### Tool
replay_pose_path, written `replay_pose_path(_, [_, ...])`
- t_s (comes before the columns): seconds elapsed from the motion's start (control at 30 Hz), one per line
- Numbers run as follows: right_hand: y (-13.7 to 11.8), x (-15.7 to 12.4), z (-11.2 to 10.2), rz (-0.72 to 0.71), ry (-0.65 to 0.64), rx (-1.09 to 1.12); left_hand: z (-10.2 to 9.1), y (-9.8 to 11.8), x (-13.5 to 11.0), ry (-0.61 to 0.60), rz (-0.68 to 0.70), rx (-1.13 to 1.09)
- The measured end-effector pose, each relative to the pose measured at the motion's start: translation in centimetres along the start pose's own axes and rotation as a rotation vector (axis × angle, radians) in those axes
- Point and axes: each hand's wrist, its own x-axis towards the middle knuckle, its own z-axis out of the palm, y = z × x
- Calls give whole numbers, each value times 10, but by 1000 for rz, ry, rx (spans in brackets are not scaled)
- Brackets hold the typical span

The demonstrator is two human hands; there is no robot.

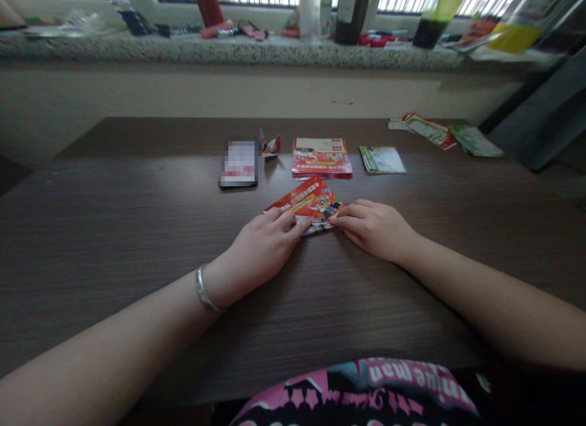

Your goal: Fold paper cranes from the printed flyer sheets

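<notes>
A red printed leaflet (307,197) lies slanted on the dark wood-grain table, its near edge folded over. My left hand (268,243), with a silver bangle at the wrist, presses on the left part of the leaflet; the fingers are bent and the thumb reaches along the folded edge. At the right corner, my right hand (378,227) pinches the paper between thumb and fingers. Part of the leaflet is hidden under the left fingers. Just beyond it is a stack of similar red leaflets (322,160).
Left of the stack stand a small folded paper piece (271,146) and a phone (238,163) with a blurred screen. To the right lie green-and-white leaflets (383,160) and more scattered leaflets (430,132). Bottles and odds and ends line the granite windowsill (256,50).
</notes>
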Motion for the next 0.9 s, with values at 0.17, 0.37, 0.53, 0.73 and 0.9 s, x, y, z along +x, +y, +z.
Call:
replay_pose_path(0.17, [0,0,1,-8,18,1,1,1,2,-9,3,9])
replay_pose_path(0.37, [1,2,1,-7,29,90,-3,6,4,3,-55,4])
replay_pose_path(0.53, [5,3,2,28,48,268,-5,7,2,-25,-70,50])
replay_pose_path(0.73, [6,4,3,-43,59,236,-5,7,0,-31,-75,53])
replay_pose_path(0.9, [5,3,3,-67,65,152,-4,9,-1,-19,-95,48])
